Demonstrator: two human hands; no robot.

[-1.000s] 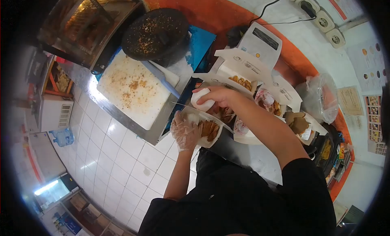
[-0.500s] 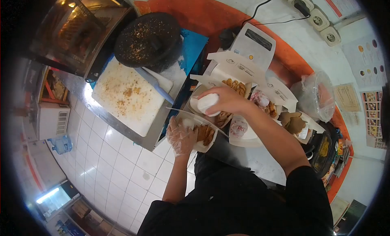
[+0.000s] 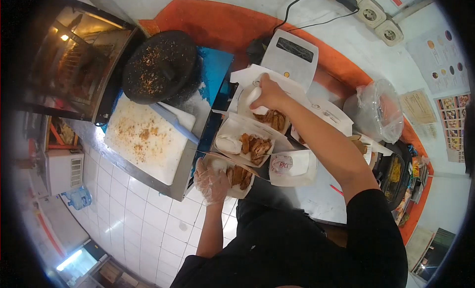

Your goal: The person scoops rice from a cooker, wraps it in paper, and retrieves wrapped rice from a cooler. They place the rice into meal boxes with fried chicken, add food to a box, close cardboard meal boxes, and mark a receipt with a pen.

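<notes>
White packet (image 3: 254, 97) over the far box (image 3: 242, 105)

The right hand (image 3: 272, 92) pinches it just left of the chicken (image 3: 275, 120); the gloved left hand (image 3: 212, 183) touches the left side of the near box (image 3: 239, 193), its grip unclear. A light, level hold should best spare packet and chicken.

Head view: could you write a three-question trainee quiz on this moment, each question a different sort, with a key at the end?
1. Which hand wears a clear plastic glove?
2. True or false: the right hand is gripping the blue handle on the white board.
3. Fill in: the red print on the wrapped packet reads ____.

Key:
1. The left hand.
2. False; it is on a rounded white item.
3. RICE.
</notes>
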